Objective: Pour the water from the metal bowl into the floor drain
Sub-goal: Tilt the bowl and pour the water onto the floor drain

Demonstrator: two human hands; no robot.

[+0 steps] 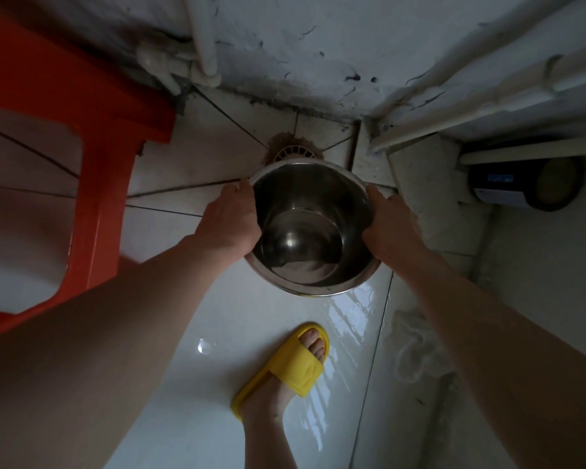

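Note:
I hold a round metal bowl (310, 228) above the white tiled floor, its far rim tipped down toward the white floor drain grate (293, 154) in the corner. My left hand (232, 221) grips the bowl's left rim and my right hand (388, 225) grips its right rim. The bowl's far edge covers the near part of the drain. Some water seems to lie in the bowl's bottom, though the dim light makes it hard to tell.
A red plastic stool (82, 147) stands at the left. White pipes (183, 62) run along the stained back wall. A dark round container (528, 184) lies at the right under a ledge. My foot in a yellow slipper (291, 363) rests on wet, shiny tile.

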